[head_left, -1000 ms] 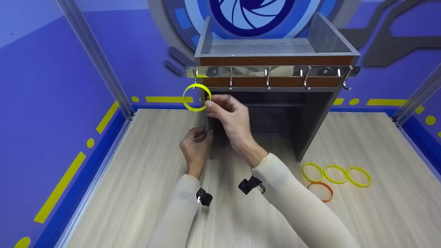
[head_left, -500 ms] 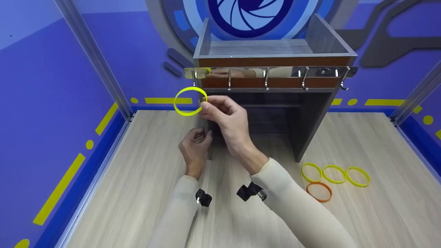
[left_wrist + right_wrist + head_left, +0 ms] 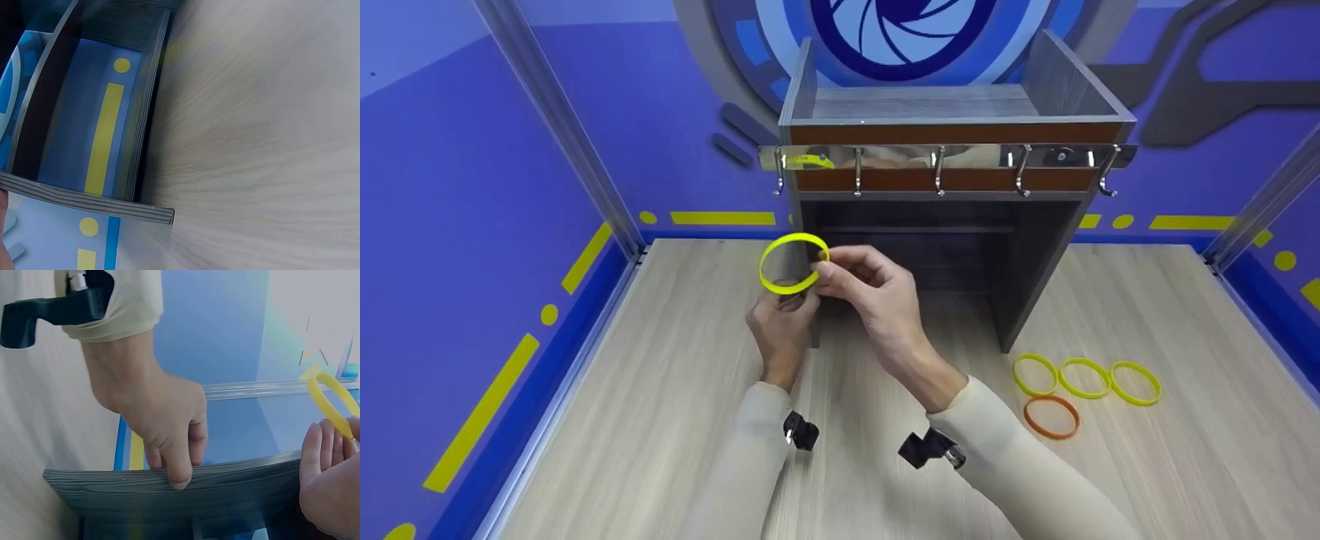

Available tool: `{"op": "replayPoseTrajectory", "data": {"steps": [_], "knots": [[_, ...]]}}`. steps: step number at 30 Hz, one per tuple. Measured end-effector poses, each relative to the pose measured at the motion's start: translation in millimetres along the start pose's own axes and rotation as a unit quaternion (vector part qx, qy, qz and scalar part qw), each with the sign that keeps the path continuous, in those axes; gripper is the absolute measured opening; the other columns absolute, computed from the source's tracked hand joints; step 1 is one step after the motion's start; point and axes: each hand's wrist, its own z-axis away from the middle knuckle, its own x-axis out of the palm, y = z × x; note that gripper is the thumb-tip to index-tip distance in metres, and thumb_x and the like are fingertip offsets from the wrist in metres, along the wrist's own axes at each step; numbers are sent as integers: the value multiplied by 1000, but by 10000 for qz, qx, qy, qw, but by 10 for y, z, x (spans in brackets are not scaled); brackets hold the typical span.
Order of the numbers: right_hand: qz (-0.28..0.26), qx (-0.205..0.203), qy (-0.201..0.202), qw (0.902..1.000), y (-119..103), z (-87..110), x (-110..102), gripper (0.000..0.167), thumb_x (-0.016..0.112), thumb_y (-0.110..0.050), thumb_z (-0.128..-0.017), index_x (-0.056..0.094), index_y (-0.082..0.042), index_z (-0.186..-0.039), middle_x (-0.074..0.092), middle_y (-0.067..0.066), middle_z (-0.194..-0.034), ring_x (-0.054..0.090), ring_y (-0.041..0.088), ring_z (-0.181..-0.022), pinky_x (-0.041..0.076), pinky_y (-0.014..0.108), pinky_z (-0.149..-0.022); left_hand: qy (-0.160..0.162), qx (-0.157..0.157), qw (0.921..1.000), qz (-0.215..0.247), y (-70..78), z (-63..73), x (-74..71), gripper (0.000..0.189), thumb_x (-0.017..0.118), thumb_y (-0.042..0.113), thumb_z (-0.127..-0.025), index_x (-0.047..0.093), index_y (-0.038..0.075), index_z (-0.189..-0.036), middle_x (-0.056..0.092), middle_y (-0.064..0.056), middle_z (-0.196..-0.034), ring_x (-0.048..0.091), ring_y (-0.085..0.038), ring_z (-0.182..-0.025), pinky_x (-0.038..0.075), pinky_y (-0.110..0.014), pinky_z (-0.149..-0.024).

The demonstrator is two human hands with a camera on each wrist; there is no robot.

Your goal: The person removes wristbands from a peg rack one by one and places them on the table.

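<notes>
My right hand pinches a yellow silicone wristband between thumb and fingers. The band hangs as an open ring below the leftmost hook, overlapping my left hand in the head view. That left hand grips the front edge of the grey wooden rack's left side panel, thumb on the near side, as the right wrist view shows. A metal strip with several silver hooks runs across the rack's front. In the left wrist view only a sliver of the left hand shows at the edge.
Several more wristbands lie on the wooden table at the right: yellow ones in a row and an orange one in front. The rack's right side panel stands behind them. Blue walls close off the left, right and back.
My right hand with the yellow wristband went slightly left at first, then came down and a little right, away from the hooks. My left hand stays on the panel.
</notes>
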Motion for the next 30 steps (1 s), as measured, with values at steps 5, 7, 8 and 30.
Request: {"op": "replayPoseTrajectory", "data": {"steps": [5, 7, 8, 30], "knots": [[88, 40, 34, 9999, -12, 79, -79, 22, 79, -1, -95, 72, 7, -114, 72, 27, -111, 75, 29, -92, 64, 45, -88, -130, -168, 9998, -20, 17, -1, -20, 19, 88, -3, -75, 76, -4, -89, 75, -12, -84, 75, -25, -74, 64, -32, -66], [202, 74, 33, 9998, -16, 115, -119, 22, 79, -3, -95, 73, 6, -114, 73, 24, -110, 75, 30, -92, 64, 44, -88, -164, -143, 9998, 11, 7, -2, -22, 22, 91, -1, -75, 75, -3, -90, 75, -11, -86, 74, -24, -74, 62, -28, -66], [237, 92, 32, 9997, -15, 131, -140, 23, 79, -3, -95, 73, 6, -114, 73, 23, -110, 74, 30, -92, 64, 45, -88, -173, -104, 9998, 12, 1, -5, -23, 22, 92, -1, -76, 75, -3, -90, 75, -10, -86, 73, -24, -74, 61, -27, -66], [639, 491, 779, 9937, 11, 455, -927, 22, 77, 1, -95, 70, 10, -113, 73, 23, -103, 73, 30, -89, 65, 44, -87, -219, -413, 9966, 677, 10, -17, -12, 15, 87, -4, -79, 74, -5, -88, 76, -15, -86, 77, -31, -75, 67, -45, -70]]}}
